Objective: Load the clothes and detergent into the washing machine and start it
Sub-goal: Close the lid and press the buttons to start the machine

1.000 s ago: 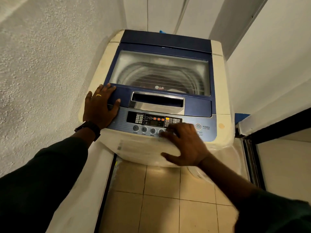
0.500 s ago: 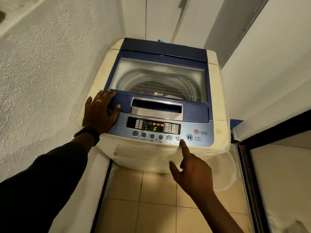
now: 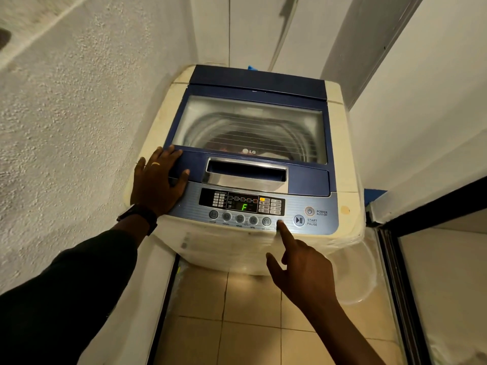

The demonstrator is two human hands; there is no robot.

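Note:
A cream top-loading washing machine (image 3: 345,159) stands in a narrow corner, its blue glass lid (image 3: 250,127) closed. Dark clothes show dimly through the glass inside the drum. The control panel (image 3: 242,204) is lit and its display reads a green "F". My left hand (image 3: 158,180) lies flat, fingers spread, on the machine's front left corner. My right hand (image 3: 297,264) points with the index finger; the fingertip touches the rightmost small round button, just left of the START/PAUSE button (image 3: 299,220). The other fingers are curled. No detergent is in view.
A rough white wall (image 3: 66,127) runs close along the left. A white wall and a dark-framed door (image 3: 395,272) close off the right. A clear plastic tub (image 3: 355,275) sits on the beige tiled floor (image 3: 250,325) beside the machine's right foot.
My right hand lifted off the panel, where it lay spread a second ago, and now points one finger at a button. The display changed to "F". The left hand stayed put.

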